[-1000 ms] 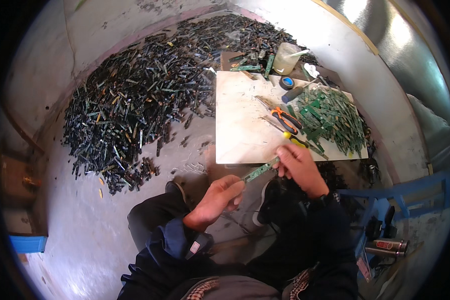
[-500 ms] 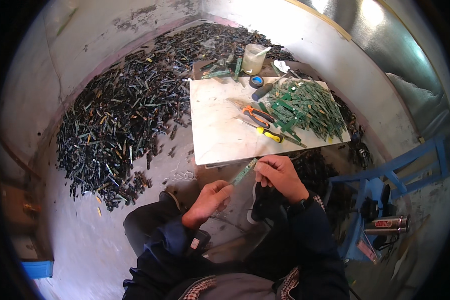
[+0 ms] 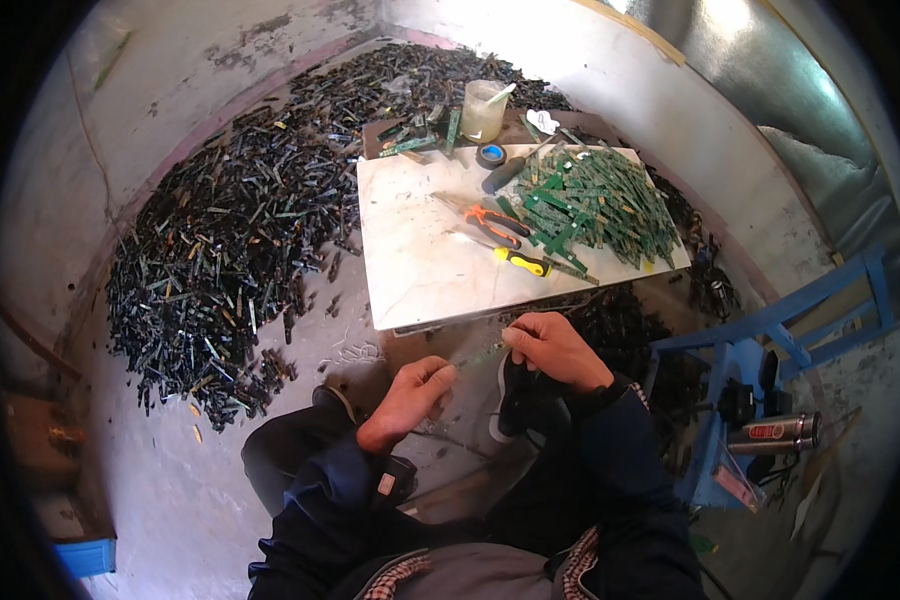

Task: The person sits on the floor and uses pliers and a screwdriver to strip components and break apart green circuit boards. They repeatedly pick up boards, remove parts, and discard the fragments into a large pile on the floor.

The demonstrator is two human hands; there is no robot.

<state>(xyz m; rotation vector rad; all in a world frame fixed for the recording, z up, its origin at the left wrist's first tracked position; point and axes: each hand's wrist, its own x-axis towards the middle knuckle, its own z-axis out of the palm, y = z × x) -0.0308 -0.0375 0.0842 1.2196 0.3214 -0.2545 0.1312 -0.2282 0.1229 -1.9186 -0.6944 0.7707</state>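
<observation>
At the lower left of the frame I see the corner of a blue object (image 3: 86, 557) resting by the wall. Across the left and upper left, a broad pile of dark strips (image 3: 220, 240) covers the floor. Low and left of centre, the left hand (image 3: 410, 395) enters from below; I read its grip as clamped, thumb over fingers, on the left end of a narrow green strip (image 3: 482, 354). The strip spans the two hands at lower centre, just in front of the near edge of a white tabletop (image 3: 407, 275); it is seen almost edge-on, so I cannot make out its surface. At upper centre I note a cloudy jar (image 3: 484, 115) with a pale stick in it, and nearer, a roll of black tape (image 3: 491, 155) with a blue core. Below these lie orange-and-black pliers (image 3: 497, 227) and a yellow-and-black screwdriver (image 3: 522, 262), side by side. The right hand (image 3: 552, 348), right of centre, has its grip pinched together on the strip's right end. Beyond it, on the tabletop's right half, I see a heap of green strips (image 3: 605, 210). At right stands a blue chair (image 3: 770, 316), with a steel flask (image 3: 775, 434) lying on its side at lower right.
</observation>
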